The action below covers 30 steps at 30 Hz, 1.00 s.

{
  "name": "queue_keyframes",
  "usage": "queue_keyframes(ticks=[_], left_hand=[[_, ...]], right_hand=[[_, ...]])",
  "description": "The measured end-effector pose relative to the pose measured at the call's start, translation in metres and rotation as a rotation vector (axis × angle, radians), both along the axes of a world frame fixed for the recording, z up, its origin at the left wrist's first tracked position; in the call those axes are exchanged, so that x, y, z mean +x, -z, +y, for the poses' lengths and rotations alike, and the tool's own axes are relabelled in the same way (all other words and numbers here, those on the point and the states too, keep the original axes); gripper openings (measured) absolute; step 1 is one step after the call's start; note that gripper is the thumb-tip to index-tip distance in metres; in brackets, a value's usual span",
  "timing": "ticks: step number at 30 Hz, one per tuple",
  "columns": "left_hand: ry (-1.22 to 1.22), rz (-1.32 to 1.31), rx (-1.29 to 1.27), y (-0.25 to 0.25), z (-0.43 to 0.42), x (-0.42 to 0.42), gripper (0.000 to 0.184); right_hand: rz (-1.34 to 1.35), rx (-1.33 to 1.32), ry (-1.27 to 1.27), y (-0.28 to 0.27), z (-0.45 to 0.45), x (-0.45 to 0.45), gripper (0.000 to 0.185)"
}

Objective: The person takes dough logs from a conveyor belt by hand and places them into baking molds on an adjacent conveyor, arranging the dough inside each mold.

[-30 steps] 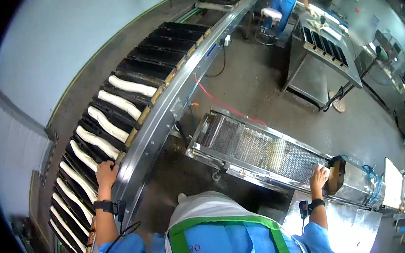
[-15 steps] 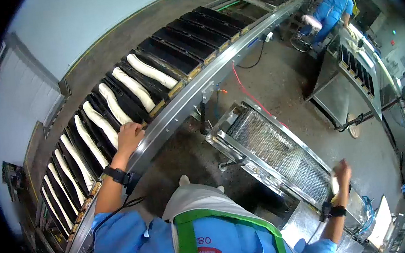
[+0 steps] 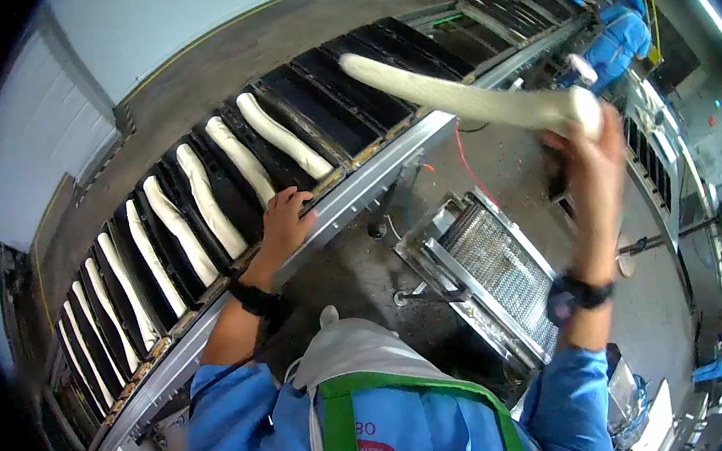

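My right hand (image 3: 586, 147) is raised and closed around the near end of a long white dough strip (image 3: 453, 99), whose far end reaches over the black trays on the conveyor. Blur softens the hand and the strip. My left hand (image 3: 287, 222) rests on the conveyor's near edge by the tray ends, fingers bent, at the lower end of a dough strip (image 3: 239, 161). Several black trays to its left each hold one white strip. Beyond the last filled tray (image 3: 283, 136), black trays (image 3: 319, 108) without dough lie under and beside the held strip.
The metal conveyor rail (image 3: 373, 172) curves from lower left to upper right. A small mesh-belt conveyor (image 3: 500, 269) stands at centre right. A person in blue (image 3: 617, 44) is at the upper right, near a metal table (image 3: 667, 196) with black trays.
My right hand has risen from beside the mesh conveyor, swinging a dough strip up over the trays. My left hand has moved right along the rail. The view has turned.
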<state>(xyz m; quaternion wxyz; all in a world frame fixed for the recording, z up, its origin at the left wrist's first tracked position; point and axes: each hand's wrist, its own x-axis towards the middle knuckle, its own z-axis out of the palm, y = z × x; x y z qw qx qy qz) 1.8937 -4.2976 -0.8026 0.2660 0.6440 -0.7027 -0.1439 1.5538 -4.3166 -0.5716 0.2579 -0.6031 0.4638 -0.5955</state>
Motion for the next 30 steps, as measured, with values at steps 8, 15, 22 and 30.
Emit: queue_keyframes(ticks=[8,15,22,30], left_hand=[[-0.102,0.395,0.036,0.006,-0.064,-0.018,0.048],[-0.397,0.743,0.265,0.010,-0.139,-0.066,0.060],[-0.282,1.078,0.376,0.035,-0.154,-0.101,0.039],[-0.251,0.624,0.407,0.095,-0.184,-0.097,0.059]], right_hand=[[1.027,0.245,-0.420,0.226,-0.133,0.086,0.049],[0.984,0.448,-0.372,0.269,-0.084,-0.072,0.040],[1.002,0.945,0.241,0.318,0.041,-0.279,0.042],[1.051,1.336,0.536,0.380,0.160,-0.358,0.052]])
